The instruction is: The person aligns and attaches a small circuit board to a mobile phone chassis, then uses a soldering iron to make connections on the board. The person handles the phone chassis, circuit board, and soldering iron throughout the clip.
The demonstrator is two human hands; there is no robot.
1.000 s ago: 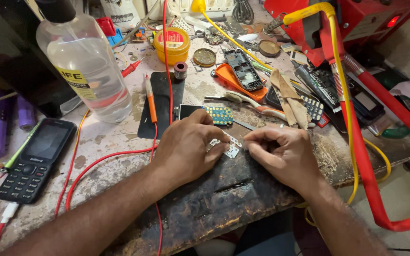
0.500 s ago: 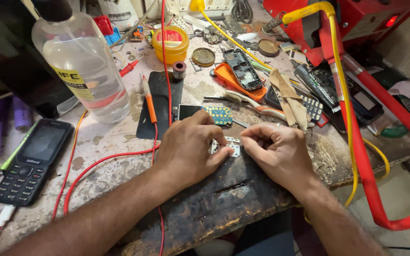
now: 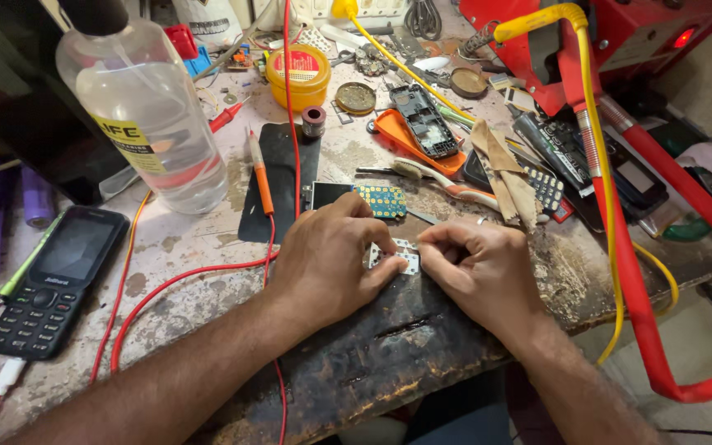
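**Small keypad sheet pinched between both hands**

Scarred, stained workbench (image 3: 356, 363) carries the small white perforated keypad sheet (image 3: 397, 258), lying flat between the hands, touching both: left hand (image 3: 331, 264) presses its left edge, right hand (image 3: 480, 272) pinches its right edge, equally near

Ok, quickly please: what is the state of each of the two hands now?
Left hand: closed, fingers pinching the small white keypad sheet on the workbench.
Right hand: closed, fingertips pinching the same sheet's right edge.

Both hands (image 3: 405, 268) and forearms bare: no sleeves, gloves or rings.
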